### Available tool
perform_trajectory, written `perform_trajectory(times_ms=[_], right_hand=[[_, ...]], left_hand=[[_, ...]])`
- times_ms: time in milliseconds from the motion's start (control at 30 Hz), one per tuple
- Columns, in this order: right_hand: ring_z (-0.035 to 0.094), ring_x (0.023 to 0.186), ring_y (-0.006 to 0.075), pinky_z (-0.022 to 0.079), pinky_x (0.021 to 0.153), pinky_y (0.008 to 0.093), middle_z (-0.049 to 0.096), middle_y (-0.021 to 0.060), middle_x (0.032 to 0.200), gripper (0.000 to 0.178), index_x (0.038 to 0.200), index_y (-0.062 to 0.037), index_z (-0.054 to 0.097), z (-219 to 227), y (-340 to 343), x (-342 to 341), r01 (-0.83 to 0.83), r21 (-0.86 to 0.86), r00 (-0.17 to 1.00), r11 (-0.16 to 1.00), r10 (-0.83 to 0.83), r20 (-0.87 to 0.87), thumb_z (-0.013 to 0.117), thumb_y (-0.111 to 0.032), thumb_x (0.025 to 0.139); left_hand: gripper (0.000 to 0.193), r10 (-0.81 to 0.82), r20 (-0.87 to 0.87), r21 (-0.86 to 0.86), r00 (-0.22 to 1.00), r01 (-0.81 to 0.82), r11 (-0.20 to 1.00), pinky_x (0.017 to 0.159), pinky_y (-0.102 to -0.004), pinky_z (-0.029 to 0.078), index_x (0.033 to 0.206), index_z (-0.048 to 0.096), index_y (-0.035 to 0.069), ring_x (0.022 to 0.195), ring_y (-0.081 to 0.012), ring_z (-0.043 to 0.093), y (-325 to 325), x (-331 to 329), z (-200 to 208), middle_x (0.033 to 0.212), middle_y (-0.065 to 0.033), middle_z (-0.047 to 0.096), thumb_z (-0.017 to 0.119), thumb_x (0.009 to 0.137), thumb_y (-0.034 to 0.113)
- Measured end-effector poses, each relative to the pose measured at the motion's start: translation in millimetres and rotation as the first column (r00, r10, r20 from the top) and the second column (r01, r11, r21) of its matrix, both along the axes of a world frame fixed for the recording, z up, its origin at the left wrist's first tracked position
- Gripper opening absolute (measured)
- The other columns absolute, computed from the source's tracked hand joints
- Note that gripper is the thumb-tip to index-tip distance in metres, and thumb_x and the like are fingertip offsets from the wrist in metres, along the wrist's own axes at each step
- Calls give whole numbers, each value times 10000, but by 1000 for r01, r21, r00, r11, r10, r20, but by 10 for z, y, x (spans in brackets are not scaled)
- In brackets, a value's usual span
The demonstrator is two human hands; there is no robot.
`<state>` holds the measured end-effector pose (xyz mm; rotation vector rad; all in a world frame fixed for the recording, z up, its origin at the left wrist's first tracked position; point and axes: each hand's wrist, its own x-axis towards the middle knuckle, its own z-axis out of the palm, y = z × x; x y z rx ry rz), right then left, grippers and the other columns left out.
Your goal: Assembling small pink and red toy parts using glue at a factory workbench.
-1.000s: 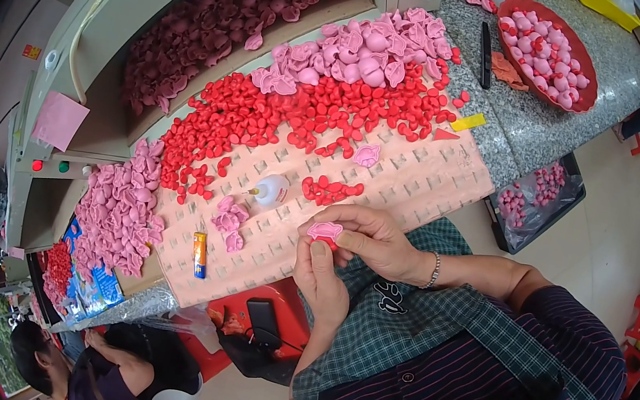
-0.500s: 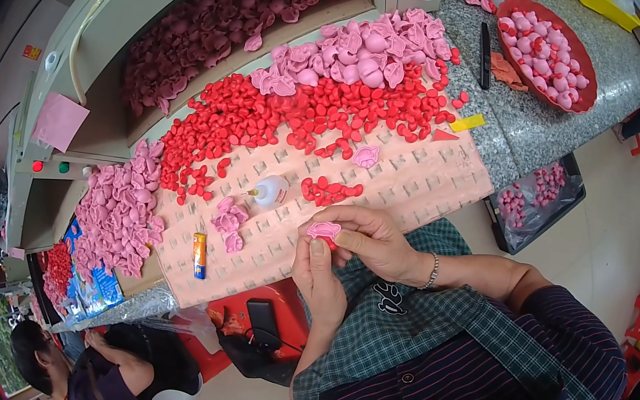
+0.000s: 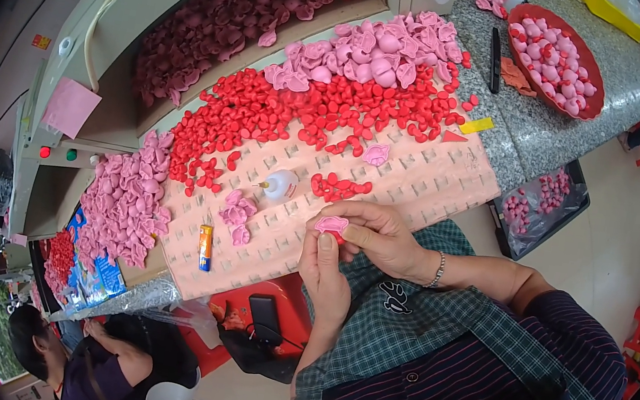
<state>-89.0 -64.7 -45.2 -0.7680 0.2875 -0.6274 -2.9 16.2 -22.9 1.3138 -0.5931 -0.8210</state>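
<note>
Close to my apron, both hands pinch a small pink moulded piece (image 3: pixel 331 224) with a bit of red showing under its edge. My left hand (image 3: pixel 323 273) grips it from below with the thumb up against it. My right hand (image 3: pixel 389 245), a bracelet at its wrist, holds its right side between thumb and fingers. Just beyond lies a small group of red pieces (image 3: pixel 341 187) on the pink patterned mat (image 3: pixel 415 173). A white squeeze bottle (image 3: pixel 281 184) with a thin tip is beside them. One loose pink piece (image 3: pixel 376 154) rests farther off.
Heaps of red pieces (image 3: pixel 334 103) and pink pieces (image 3: pixel 126 196) cover the mat's far and left sides, below a machine housing (image 3: pixel 127 22). A red bowl (image 3: pixel 599 84) holds pink and red pieces. A glue-stick-like tube (image 3: pixel 204 247) lies left. Another person (image 3: pixel 114 360) sits at lower left.
The view has shifted slightly, so the table appears a little farther right. My hands keep their hold on the pink piece, with hardly any movement.
</note>
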Motion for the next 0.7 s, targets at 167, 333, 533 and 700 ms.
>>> perform_trajectory(times_ms=[167,333,533,700], right_hand=[[638,801,125,532,712,268,675,82,982,326,1323,-18,552,-51,-64,-19,-84,45,990,995,79,115,533,-89,1006],[663,1053,315,504,981,473,632,195,1209,364,1351,-1,505,-8,-147,-106,-103,137,982,985,79,174,519,-123,1009],[669,1033,287,532,935,426,634,187,1204,388,1383,10,476,-11,-85,-100,-257,230,956,939,212,203,490,-147,1028],[675,1022,287,536,925,418,641,163,1178,397,1395,5,469,46,-96,-121,-267,220,961,938,241,139,492,-146,1028]], left_hand=[[309,-106,-3,81,994,106,991,634,-225,375,1072,582,-14,704,-85,495,125,103,149,855,-34,598,455,1049,266],[172,324,473,123,819,-426,896,697,-242,430,1033,599,-22,733,-113,532,349,458,4,885,-56,613,569,997,144],[216,355,870,-72,342,-624,778,752,-324,472,1081,624,-48,898,-236,582,357,917,-204,1028,-131,616,675,903,63],[288,258,910,-60,325,-513,857,743,-327,486,1148,628,-2,877,-224,591,360,851,-314,1017,-106,612,702,881,76]])
